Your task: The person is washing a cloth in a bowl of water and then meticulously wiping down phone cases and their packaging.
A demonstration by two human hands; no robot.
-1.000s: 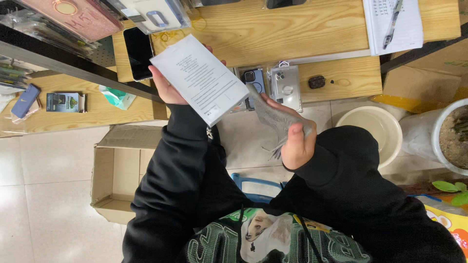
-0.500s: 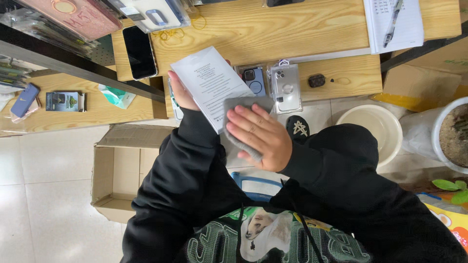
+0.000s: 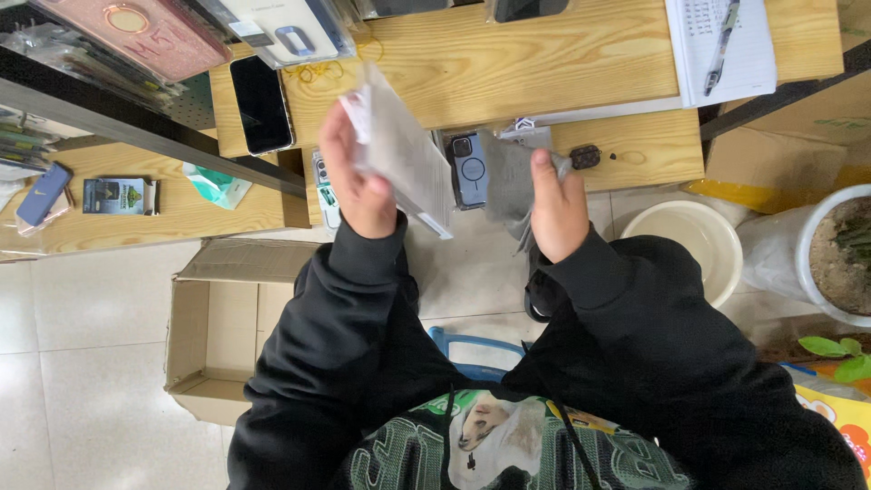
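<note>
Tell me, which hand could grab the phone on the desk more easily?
The right hand, probably. It sits just beside the blue-grey phone on the wooden desk, though it holds a grey cloth. The left hand holds a white packet and is further off.

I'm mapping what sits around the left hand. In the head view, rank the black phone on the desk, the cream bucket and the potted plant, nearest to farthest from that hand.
From the left hand:
1. Black phone, just up and left of the hand on the desk.
2. Cream bucket, on the floor to the right, past the right hand.
3. Potted plant, at the far right edge.
</note>
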